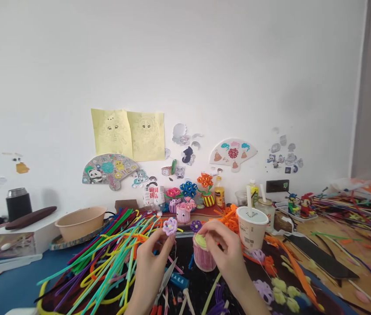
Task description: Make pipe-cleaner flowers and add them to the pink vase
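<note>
A light purple pipe-cleaner flower (170, 226) with a yellow centre is pinched between the thumb and finger of my left hand (154, 256), its thin stem hanging below. My right hand (225, 249) is at the top right of a small pink striped pot (201, 256), fingers bent together over its pale green filling (200, 239). What those fingertips hold, if anything, is hidden. A dark purple flower (196, 226) shows just behind the pot's rim. Below my left hand lie scissors (166, 278) and a blue tube (178, 280).
Many coloured pipe cleaners (113, 258) cover the left side. A white paper cup (252, 227) stands right of my right hand. Finished flower pots (183, 213) and bottles line the wall. Loose purple and green flowers (279, 284) lie at the lower right.
</note>
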`<state>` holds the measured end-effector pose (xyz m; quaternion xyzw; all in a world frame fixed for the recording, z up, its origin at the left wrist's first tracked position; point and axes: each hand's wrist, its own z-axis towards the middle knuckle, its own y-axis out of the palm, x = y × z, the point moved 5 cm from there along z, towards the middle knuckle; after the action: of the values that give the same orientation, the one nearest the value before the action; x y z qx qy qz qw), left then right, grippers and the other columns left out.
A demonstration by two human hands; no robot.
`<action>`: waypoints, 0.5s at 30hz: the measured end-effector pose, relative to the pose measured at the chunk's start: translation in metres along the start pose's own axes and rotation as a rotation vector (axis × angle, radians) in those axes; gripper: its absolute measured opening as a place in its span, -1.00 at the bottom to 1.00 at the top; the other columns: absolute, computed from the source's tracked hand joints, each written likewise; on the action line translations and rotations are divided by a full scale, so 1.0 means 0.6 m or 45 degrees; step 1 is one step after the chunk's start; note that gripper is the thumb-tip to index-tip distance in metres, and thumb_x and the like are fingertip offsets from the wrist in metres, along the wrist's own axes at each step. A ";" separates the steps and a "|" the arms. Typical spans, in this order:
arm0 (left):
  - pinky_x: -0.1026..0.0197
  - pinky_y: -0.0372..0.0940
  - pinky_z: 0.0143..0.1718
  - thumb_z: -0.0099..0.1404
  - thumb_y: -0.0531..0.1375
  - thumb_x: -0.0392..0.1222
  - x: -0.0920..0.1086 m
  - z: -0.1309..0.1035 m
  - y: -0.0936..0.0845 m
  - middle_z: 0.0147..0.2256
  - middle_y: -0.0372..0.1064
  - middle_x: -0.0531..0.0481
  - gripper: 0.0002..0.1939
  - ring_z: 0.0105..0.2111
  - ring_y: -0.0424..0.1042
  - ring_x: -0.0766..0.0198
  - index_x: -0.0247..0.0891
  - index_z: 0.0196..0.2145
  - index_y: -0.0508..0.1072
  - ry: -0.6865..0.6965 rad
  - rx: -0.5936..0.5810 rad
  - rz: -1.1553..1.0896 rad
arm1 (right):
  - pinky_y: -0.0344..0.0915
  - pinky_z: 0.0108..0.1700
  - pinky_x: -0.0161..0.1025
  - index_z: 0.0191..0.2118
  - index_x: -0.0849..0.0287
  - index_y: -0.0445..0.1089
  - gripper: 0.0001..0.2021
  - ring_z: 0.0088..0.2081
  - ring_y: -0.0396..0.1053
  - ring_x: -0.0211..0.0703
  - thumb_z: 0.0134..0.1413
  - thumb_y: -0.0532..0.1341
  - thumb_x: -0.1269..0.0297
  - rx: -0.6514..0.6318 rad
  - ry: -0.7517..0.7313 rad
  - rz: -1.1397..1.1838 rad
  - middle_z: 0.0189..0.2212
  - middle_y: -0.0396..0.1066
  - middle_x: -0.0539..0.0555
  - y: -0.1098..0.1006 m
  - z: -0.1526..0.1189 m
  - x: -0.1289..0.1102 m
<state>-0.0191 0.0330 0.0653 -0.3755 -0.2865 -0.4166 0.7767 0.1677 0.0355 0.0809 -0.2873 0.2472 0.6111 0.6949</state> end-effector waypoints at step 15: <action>0.27 0.33 -0.40 0.15 0.24 0.00 0.009 -0.003 -0.010 -0.44 0.52 0.02 -0.75 -0.44 0.46 0.21 -0.26 -0.35 0.52 -0.005 0.133 -0.217 | 0.35 -0.33 -0.22 -0.04 0.18 0.28 -0.52 -0.40 0.39 -0.16 -0.19 0.26 0.29 0.032 0.526 -0.051 -0.27 0.36 0.07 -0.064 0.014 0.113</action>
<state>-0.0215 0.0271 0.0708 -0.3095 -0.3402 -0.4649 0.7565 0.2144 0.0858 0.0434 -0.4029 0.3863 0.5222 0.6448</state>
